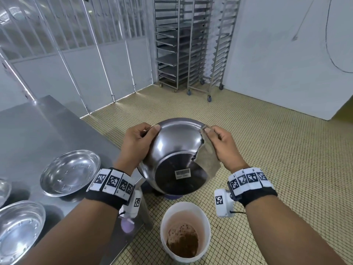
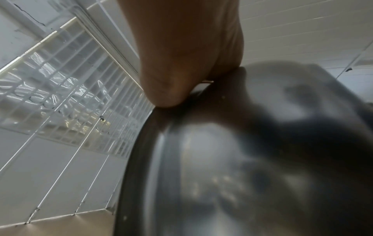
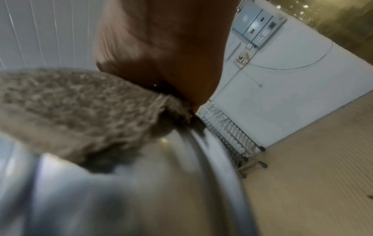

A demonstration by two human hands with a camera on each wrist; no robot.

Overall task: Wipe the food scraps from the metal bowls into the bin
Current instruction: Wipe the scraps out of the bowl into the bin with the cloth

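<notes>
Both forearms, each wearing one black wristband with coded white tiles, are reaching forward from the near edge of the head view. One metal bowl [image 1: 172, 157] is being held up between the hands, tipped so that its flat base, carrying one barcode sticker [image 1: 183, 174], is facing the camera and its mouth is facing away. The left hand [image 1: 136, 144] is gripping the rim on its side, the thumb lying on the outer wall and the fingers curling over the edge; the left wrist view is showing that thumb pressing the rim [image 2: 167, 89]. The right hand [image 1: 222, 145] is pinching one grey-brown cloth [image 1: 207, 159] at the opposite rim, thumb and fingers closing on the fabric, which is hanging down just below the fingers and overlapping the bowl's edge. In the right wrist view the cloth [image 3: 76, 111] is lying against the bowl's wall directly under the fingers.

One white bin [image 1: 185, 229], with brown scraps at its bottom, is standing on the tiled floor below the bowl and nearer the camera than the hands. Three more metal bowls are resting on the steel table [image 1: 34, 127], well to the left of the left-hand fingers: one complete [image 1: 69, 172], two cut by the frame edge [image 1: 19, 230] [image 1: 3, 190]. Two wheeled tray racks [image 1: 193, 44] are standing beyond the fingertips, against the far wall.
</notes>
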